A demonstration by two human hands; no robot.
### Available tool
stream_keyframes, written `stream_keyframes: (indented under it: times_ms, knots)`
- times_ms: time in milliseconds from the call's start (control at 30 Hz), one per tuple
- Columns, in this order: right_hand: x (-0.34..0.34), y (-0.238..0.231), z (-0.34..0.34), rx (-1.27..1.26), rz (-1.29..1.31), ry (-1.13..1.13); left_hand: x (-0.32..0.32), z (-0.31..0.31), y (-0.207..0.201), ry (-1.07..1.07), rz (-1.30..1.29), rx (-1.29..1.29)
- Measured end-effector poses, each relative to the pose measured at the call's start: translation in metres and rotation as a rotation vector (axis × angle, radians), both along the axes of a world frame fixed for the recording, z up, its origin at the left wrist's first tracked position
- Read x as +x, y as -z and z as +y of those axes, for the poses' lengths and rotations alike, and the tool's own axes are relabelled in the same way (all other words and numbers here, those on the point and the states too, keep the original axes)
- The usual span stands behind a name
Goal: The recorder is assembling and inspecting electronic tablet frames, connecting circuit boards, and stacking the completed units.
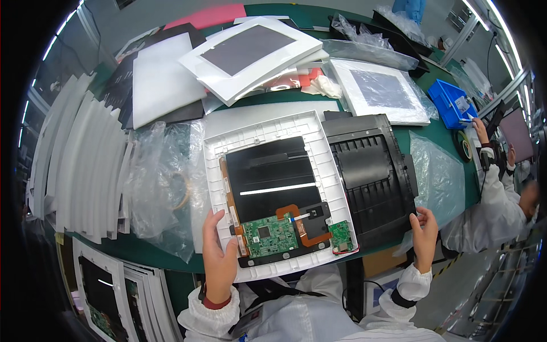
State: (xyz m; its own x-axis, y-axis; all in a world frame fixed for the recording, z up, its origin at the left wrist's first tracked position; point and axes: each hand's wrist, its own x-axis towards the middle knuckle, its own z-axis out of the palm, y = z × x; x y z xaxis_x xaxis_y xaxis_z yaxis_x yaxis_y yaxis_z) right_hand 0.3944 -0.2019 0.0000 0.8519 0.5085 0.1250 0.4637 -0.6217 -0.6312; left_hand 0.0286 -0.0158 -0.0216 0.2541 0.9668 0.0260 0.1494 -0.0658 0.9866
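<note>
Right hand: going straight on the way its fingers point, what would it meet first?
Probably the black plastic housing; the right hand sits right at its near right corner, though whether they touch is unclear.

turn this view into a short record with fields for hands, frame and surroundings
left hand: gripping white frame, lower left edge
right hand: at black cover's lower right corner; grip unclear
frame carries: dark panel, two green boards
cover position: right of frame
left side: upright white sheets, clear plastic
right side: blue bin, co-worker's hand beside it
</note>
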Motion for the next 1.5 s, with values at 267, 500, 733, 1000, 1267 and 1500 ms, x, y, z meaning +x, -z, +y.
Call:
stream_keyframes:
  times_ms: [267,500,733,1000,1267,1500]
  knots:
    - [0.041,0.021,-0.001,-0.061,0.038,-0.026,-0.005,0.000,0.006,0.007,-0.236,-0.048]
    - [0.022,-0.016,0.007,0.338,0.328,-0.037,-0.008,0.001,0.016,-0.035,-0.265,-0.016]
    - [0.000,-0.059,0.013,0.681,0.561,-0.118,-0.010,0.001,0.013,-0.144,-0.399,0.036]
    - [-0.017,-0.083,0.020,0.770,0.507,-0.166,-0.022,0.017,0.000,-0.217,0.349,0.100]
    - [-0.031,-0.087,0.020,0.824,0.483,-0.191,-0.016,0.028,-0.003,-0.220,0.864,0.297]
    - [-0.050,-0.069,0.018,1.031,0.508,-0.246,-0.024,0.031,-0.013,-0.242,0.199,0.029]
